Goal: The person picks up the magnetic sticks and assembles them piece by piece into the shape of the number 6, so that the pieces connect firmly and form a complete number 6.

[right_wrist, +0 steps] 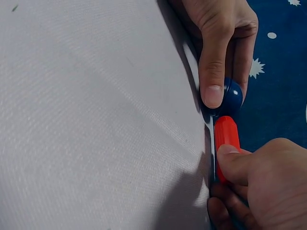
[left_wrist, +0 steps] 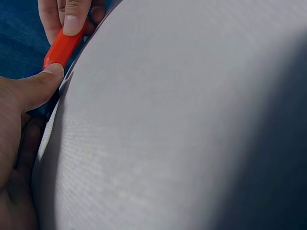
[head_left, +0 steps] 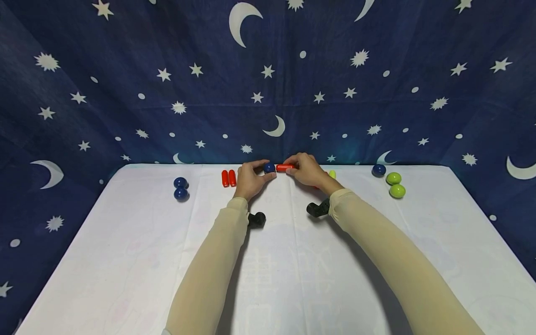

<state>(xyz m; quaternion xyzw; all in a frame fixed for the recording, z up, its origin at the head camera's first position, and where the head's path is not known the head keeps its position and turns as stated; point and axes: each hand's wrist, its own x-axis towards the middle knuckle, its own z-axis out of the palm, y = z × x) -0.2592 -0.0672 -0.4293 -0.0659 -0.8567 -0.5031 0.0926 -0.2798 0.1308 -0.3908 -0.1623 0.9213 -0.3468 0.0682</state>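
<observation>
Left hand at the far edge of the table, thumb and fingers pinching a dark blue ball. Right hand close by, gripping a red stick between thumb and fingers; the stick lies lengthwise, its free end pointing at the ball. Contact between the two: cannot tell, gap very slight if any.

Just left of the left hand, a pair of red sticks, upright side by side. Farther left, a pair of blue balls, one nearer the person than the other. By the right wrist, a yellow-green piece and a sliver of red, both mostly hidden.

Well to the right: a lone blue ball, then two green balls just beside it. Pale sleeves on both arms; a black device under each wrist. Behind, a navy cloth with moons and stars.
</observation>
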